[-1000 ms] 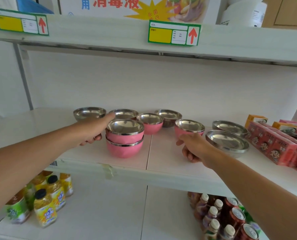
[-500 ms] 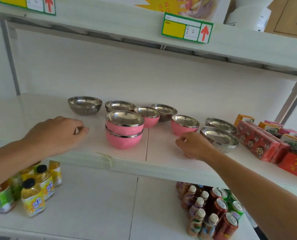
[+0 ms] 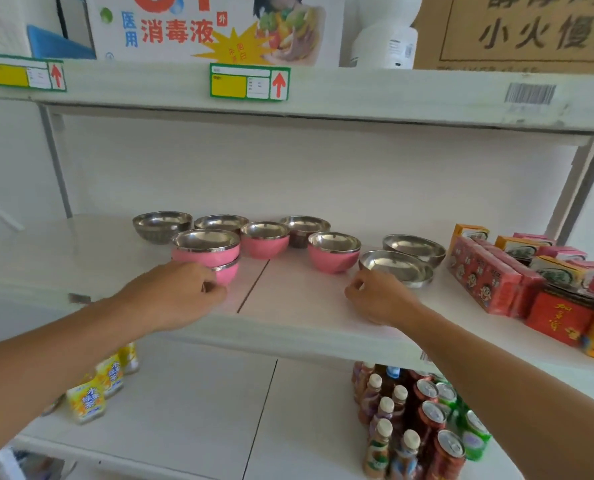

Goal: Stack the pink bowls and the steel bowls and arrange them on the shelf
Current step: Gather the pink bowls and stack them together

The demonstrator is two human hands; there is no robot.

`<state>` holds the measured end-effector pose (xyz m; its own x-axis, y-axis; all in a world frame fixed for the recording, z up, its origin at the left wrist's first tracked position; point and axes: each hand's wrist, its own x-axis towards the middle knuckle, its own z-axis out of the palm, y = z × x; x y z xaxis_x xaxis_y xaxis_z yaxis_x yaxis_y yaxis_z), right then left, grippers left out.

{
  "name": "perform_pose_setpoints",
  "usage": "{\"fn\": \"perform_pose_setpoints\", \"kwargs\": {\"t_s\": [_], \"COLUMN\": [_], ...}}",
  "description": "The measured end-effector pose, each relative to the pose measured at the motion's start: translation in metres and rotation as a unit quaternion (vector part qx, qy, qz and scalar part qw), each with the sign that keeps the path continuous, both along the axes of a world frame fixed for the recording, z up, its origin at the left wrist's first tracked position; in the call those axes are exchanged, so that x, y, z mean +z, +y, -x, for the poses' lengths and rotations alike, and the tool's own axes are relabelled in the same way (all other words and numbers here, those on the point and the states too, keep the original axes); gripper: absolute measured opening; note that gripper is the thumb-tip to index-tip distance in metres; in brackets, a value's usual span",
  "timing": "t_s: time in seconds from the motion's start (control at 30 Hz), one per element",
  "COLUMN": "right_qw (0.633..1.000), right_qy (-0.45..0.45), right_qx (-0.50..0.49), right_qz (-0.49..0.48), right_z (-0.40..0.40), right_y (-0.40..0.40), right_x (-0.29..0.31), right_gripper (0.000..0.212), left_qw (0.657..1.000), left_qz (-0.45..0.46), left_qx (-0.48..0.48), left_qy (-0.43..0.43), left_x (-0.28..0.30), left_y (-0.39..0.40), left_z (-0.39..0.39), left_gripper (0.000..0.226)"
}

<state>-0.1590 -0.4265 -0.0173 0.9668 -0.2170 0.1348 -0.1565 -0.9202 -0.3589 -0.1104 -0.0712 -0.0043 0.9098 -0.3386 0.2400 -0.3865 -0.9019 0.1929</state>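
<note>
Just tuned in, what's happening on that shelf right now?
A person is sorting bowls on the middle shelf. The left hand is in front of a stack of two pink bowls; the right hand rests on the shelf just in front of two nested steel bowls. Neither hand is gripping a bowl. Two single pink bowls and several steel bowls at the back are unstacked.

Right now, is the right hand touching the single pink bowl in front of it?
Apart. The head view shows bare white shelf between the right hand and the pink bowl.
</note>
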Motion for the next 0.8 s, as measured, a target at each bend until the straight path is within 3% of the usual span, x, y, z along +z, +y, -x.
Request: {"fn": "perform_pose_setpoints", "kwargs": {"t_s": [0.27,0.6,0.73,0.8], "right_qw": [0.996,0.995,0.999,0.999], "right_qy": [0.039,0.028,0.030,0.023], "right_qx": [0.023,0.056,0.009,-0.009], "right_qz": [0.074,0.083,0.035,0.037], "right_z": [0.021,0.014,0.003,-0.008], "right_y": [-0.028,0.003,0.019,0.024], "right_x": [0.013,0.049,0.061,0.065], "right_gripper": [0.023,0.043,0.088,0.073], "left_qw": [1.000,0.996,0.994,0.993], "left_qz": [-0.018,-0.041,-0.015,0.003], "left_qx": [-0.008,-0.078,-0.110,-0.116], "left_qy": [0.012,-0.009,0.006,0.021], "left_x": [-0.003,0.007,0.001,-0.003], "left_y": [-0.094,-0.124,-0.118,-0.114], "left_z": [0.010,-0.032,-0.060,-0.073], "left_gripper": [0.044,0.043,0.042,0.042]}}
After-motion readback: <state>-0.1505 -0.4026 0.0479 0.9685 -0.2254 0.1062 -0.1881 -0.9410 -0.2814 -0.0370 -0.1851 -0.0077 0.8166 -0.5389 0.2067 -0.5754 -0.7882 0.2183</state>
